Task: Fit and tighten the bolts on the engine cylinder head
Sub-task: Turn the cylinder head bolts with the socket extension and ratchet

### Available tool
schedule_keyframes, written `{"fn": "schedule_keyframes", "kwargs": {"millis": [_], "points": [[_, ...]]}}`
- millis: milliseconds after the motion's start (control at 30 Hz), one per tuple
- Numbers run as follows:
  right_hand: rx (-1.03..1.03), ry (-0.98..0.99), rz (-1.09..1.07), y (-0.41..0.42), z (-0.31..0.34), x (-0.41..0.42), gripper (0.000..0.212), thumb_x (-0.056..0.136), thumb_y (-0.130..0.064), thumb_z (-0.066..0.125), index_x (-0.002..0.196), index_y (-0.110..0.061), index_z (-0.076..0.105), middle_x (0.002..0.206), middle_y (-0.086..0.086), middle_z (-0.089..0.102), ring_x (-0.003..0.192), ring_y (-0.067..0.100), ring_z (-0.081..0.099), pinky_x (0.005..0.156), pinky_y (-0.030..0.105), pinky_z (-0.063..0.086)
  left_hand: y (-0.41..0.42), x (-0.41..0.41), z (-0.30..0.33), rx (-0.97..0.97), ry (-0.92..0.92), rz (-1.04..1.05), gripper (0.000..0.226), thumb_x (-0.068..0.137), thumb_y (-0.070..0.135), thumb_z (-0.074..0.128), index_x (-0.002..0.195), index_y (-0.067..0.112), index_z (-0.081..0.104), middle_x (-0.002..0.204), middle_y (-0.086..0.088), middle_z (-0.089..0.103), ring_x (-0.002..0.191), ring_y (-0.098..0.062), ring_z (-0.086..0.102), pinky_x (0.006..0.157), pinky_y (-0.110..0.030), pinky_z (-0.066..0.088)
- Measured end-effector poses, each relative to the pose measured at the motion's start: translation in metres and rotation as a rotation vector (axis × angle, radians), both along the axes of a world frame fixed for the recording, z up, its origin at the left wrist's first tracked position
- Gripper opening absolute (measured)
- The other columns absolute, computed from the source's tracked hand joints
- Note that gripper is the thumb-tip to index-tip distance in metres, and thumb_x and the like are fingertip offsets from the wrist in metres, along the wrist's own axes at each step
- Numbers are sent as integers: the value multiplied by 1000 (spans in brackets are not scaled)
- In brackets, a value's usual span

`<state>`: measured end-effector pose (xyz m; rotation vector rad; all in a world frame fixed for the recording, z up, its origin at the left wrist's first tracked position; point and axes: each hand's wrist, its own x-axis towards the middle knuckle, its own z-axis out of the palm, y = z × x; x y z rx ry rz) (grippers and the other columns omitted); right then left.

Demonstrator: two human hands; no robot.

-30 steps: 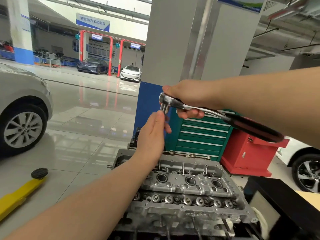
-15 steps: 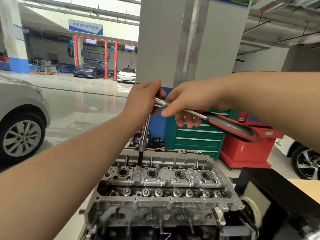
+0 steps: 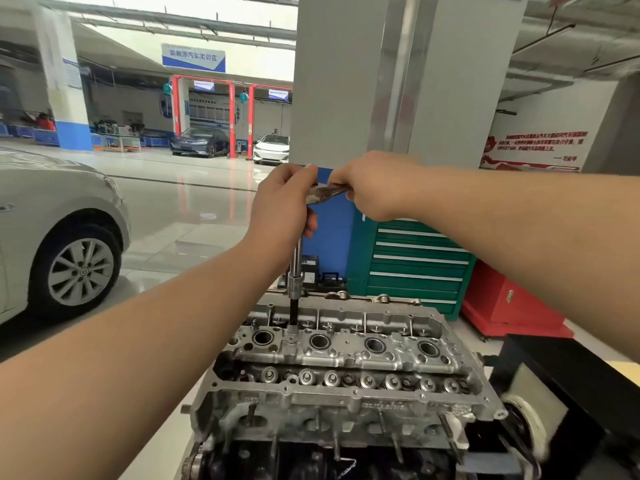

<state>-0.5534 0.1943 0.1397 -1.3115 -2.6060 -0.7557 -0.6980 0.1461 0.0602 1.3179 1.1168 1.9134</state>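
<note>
engine top [image 3: 346,396]: low in the middle | long metal rod [image 3: 295,271]: stands up on its far left part | left hand [image 3: 282,209]: wrapped round the rod's top | right hand [image 3: 375,187]: holds the wrench [image 3: 325,194] just beside it

Left hand [image 3: 282,206] and right hand [image 3: 375,187] gripping ratchet [image 3: 325,195], extension [image 3: 295,271] upright on cylinder head [image 3: 346,355]
</note>
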Motion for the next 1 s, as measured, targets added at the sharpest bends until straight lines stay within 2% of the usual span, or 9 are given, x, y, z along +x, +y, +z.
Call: {"fn": "schedule_keyframes", "kwargs": {"millis": [167, 333, 400, 533, 633, 733, 833, 900, 1000], "points": [[19, -73, -94, -23, -6, 3, 13, 97, -12, 45, 95, -19, 55, 78, 1, 52, 64, 20, 49, 52, 30, 32, 18, 5, 14, -108, -181, 84, 15, 95, 11, 52, 82, 10, 60, 75, -16, 64, 39, -22, 49, 41, -24, 41], [12, -36, -118, -61, -6, 8, 23, 98, -25, 48, 76, -19, 46, 72, 2, 51, 59, 17, 48, 50, 28, 30, 31, 11, 21, -127, -208, -75, 36, 107, 29, 48, 80, 9, 60, 66, -13, 61, 44, -24, 56, 48, -29, 42], [8, -38, -87, -59, -7, 13, 16, 98, -20, 46, 84, -17, 53, 75, 2, 53, 60, 18, 49, 51, 29, 31, 27, 9, 22, -55, 31, 30, 42, 106, 37, 50, 81, 7, 65, 73, -14, 66, 55, -27, 65, 55, -34, 48], [-80, 67, -7, -36, -7, 29, 27, 103, -41, 54, 127, -32, 60, 97, -4, 63, 86, 26, 58, 71, 36, 46, 4, 12, 37, 98, 891, 283, 64, 104, 62, 38, 72, 13, 63, 66, -9, 62, 69, -31, 61, 61, -39, 42], [-108, 118, -9, -16, -5, 38, 17, 99, -54, 55, 102, -40, 63, 89, -8, 63, 84, 24, 56, 74, 36, 39, -3, 27, 40, 144, 1392, 638, 52, 105, 56, 24, 76, 20, 45, 62, -2, 40, 64, -30, 47, 52, -33, 24], [-189, 192, -26, -3, -8, 42, 5, 98, -54, 56, 97, -53, 61, 97, -12, 61, 88, 20, 56, 75, 35, 42, 2, 33, 36, 127, 1563, 776, 29, 108, 41, 36, 83, 27, 38, 64, -2, 33, 60, -27, 38, 51, -31, 21], [-137, 142, -98, -1, -16, 46, 26, 99, -50, 58, 112, -28, 61, 95, -3, 62, 82, 21, 58, 67, 35, 46, 23, 27, 40, 10, 1458, 693, 37, 109, 41, 34, 82, 16, 38, 68, -8, 48, 60, -28, 45, 53, -33, 32], [2, 98, -151, -13, -19, 50, 23, 97, -47, 56, 104, -26, 58, 88, -1, 59, 77, 22, 56, 62, 34, 43, 34, 21, 48, -89, 1205, 493, 64, 107, 54, 33, 68, 13, 61, 67, -7, 66, 62, -26, 59, 59, -33, 40], [139, 16, -163, -48, -18, 57, 26, 93, -53, 51, 98, -28, 58, 80, -2, 57, 72, 24, 56, 57, 32, 39, 38, 7, 48, -41, 1045, 154, 75, 103, 66, 38, 57, 16, 69, 58, 3, 71, 45, -6, 60, 57, -28, 42]]}}
